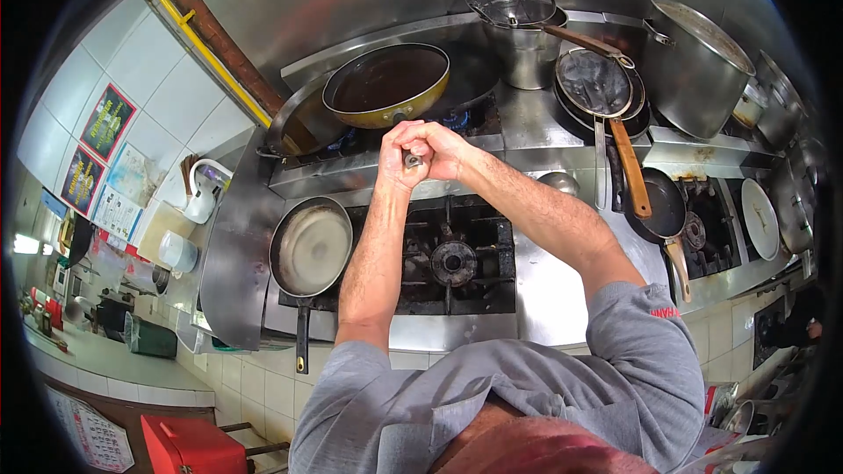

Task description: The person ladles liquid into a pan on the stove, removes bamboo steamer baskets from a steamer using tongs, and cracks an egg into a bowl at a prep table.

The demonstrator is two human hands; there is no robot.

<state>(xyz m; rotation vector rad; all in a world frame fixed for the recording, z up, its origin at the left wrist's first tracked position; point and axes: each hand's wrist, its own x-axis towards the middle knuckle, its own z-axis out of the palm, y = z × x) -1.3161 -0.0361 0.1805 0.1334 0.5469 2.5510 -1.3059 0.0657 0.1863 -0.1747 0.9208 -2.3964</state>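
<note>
Both my hands are wrapped round the handle (411, 160) of a frying pan with a yellow outside (378, 116), and only the handle's end shows between them. My left hand (395, 158) is closed on one side of it, and my right hand (446, 149) clasps it from the other. The pan is over the rear left of the stove, tilted slightly. Its inside is dark brown; whether that is liquid or coating I cannot tell. Below my forearms, a grey frying pan (311, 246) sits on the front left burner.
An unlit burner (453, 263) lies beneath my arms. To the right are stacked pans with a strainer (595, 83), a steel pot with a sieve (529, 61), a tall stockpot (698, 66) and a black frying pan (657, 206). A white jug (209, 189) stands left.
</note>
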